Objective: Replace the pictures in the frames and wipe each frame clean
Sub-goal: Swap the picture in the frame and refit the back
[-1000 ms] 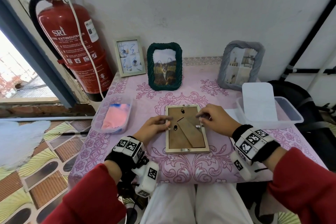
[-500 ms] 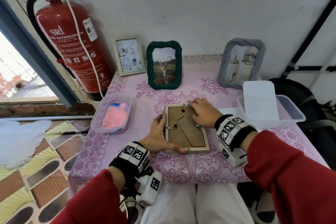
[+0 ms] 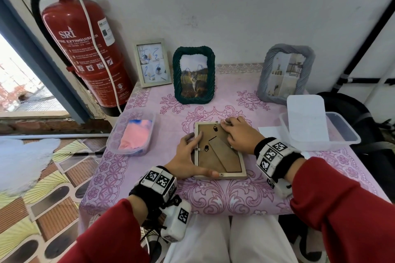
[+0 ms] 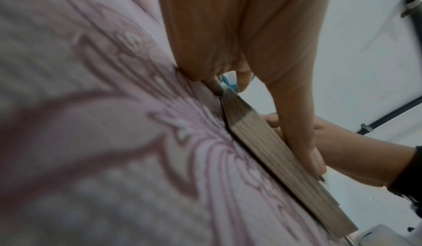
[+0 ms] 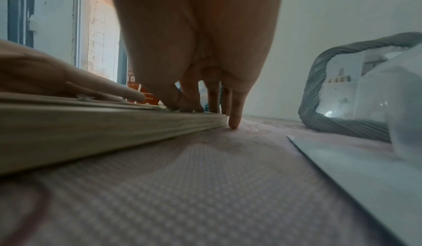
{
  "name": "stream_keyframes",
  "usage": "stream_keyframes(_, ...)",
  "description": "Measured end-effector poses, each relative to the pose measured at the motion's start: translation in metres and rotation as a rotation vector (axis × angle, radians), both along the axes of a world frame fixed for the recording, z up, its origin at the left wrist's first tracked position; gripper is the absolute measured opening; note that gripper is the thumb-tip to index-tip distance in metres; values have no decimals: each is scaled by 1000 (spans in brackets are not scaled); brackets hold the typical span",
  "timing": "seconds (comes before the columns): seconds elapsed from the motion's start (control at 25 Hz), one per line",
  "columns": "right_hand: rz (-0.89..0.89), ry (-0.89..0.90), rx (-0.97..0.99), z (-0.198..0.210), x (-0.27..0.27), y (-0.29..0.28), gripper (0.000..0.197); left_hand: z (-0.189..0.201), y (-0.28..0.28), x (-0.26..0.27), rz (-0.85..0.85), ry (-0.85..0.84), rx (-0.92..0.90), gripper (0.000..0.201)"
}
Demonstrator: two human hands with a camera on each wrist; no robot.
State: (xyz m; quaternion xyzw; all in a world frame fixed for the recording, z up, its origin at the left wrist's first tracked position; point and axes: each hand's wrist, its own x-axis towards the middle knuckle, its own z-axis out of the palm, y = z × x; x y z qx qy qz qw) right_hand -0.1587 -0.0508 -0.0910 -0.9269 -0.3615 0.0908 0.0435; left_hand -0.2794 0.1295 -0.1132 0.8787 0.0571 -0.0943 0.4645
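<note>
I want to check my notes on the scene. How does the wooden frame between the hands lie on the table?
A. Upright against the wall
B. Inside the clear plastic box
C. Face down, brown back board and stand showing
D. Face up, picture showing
C: the wooden frame lies flat on the tablecloth with its brown back board and folded stand upward.

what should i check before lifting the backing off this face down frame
1. Wooden frame lies flat, back up, on the tablecloth: ok.
2. Left hand steadies the frame's left edge, thumb on the near rail: ok.
3. Right hand fingertips at the top right corner: ok.
4. Left side clip turned clear of the backing board: cannot tell.
5. Other clips released: cannot tell.
6. Replacement picture within reach: cannot tell.
</note>
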Motion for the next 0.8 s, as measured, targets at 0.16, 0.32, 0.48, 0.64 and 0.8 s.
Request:
stream_keyframes(0.16,12,48,9,0,-1,-4,54,-4,-2,2,64,-54,30,107)
stream_keyframes(0.32,-27,139,196,2,-1,-11,52,-7,-6,3,100,-89,31,97)
stream_keyframes(0.48,-35,142,246,1,-3,-13,47,-10,-5,3,100,-115,22,83)
stream_keyframes(0.64,-23,131,249,0,-2,-12,48,-11,0,3,63,-100,20,80)
stream_keyframes(0.8,-27,131,269,-2,0,-12,48,-9,-3,3,86,-99,17,79)
